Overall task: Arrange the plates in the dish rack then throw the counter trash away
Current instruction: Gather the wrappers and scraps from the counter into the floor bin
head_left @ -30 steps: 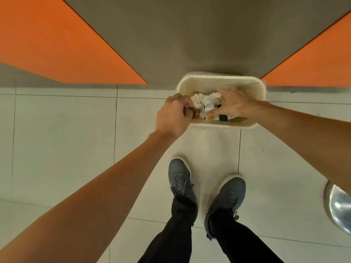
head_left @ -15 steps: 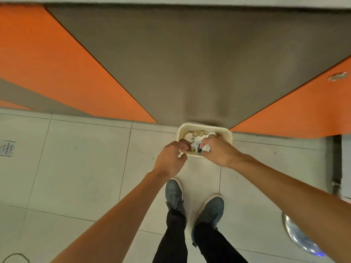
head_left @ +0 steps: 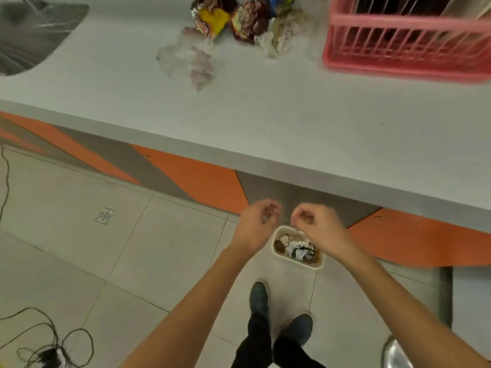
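Landmark: trash bin on the floor, against the cabinet front under the desk. The bin holds crumpled paper and wrappers.

Left hand is above the bin's left edge, not touching it. Its grip is loose, with curled fingers and nothing visible in it. Right hand is over the bin's far right part. Same loose curled grip, nothing seen in it. The hands are near each other but apart.

Counter trash is on the desk, well beyond the bin and up-left of it: snack wrappers and crumpled tissue, with a clear plastic bag on the bin side of the pile.

Pink dish rack is on the desk, beyond the bin and to its right. Its contents are blurred, so I cannot tell how the plates sit. Sink is far left of the bin, set into the desk.

Two dark shoes are on the floor just short of the bin. Floor drain is well left of the bin, and a black cable lies farther left and nearer the camera.
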{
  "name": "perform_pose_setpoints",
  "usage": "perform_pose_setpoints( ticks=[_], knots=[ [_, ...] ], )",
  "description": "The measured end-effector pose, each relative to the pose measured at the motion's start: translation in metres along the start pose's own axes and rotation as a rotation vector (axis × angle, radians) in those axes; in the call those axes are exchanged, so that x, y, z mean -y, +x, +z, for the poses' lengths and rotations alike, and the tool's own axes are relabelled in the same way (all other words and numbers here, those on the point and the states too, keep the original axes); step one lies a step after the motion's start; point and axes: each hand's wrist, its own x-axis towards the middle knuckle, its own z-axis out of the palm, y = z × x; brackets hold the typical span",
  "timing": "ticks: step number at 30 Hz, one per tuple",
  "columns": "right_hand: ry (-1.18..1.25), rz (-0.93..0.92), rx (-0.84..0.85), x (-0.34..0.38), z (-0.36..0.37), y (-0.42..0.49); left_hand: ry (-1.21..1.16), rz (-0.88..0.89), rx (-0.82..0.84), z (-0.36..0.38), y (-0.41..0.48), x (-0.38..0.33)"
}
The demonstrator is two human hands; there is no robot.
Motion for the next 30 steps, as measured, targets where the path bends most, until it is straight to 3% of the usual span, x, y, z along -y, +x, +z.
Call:
perform_pose_setpoints(
  ticks=[3,7,12,26,30],
  knots=[
    [-0.017,-0.071,-0.018,0.042,-0.029,0.000,0.033,0.071,-0.070,-0.032,-0.003,-0.029],
    [-0.077,-0.117,-0.024,0.083,-0.068,0.016,0.247,0.177,-0.015,-0.077,0.014,-0.052],
    [-0.135,-0.124,-0.017,0.119,-0.097,0.036,0.183,0.161,-0.072,-0.128,0.041,-0.074],
    [-0.286,0.040,-0.002,0.174,-0.036,0.150,0.440,0.129,-0.048,-0.219,0.150,-0.026],
    [-0.314,0.093,0.001,0.190,-0.022,0.196,0.645,0.060,0.164,-0.244,0.181,-0.002]
  ],
)
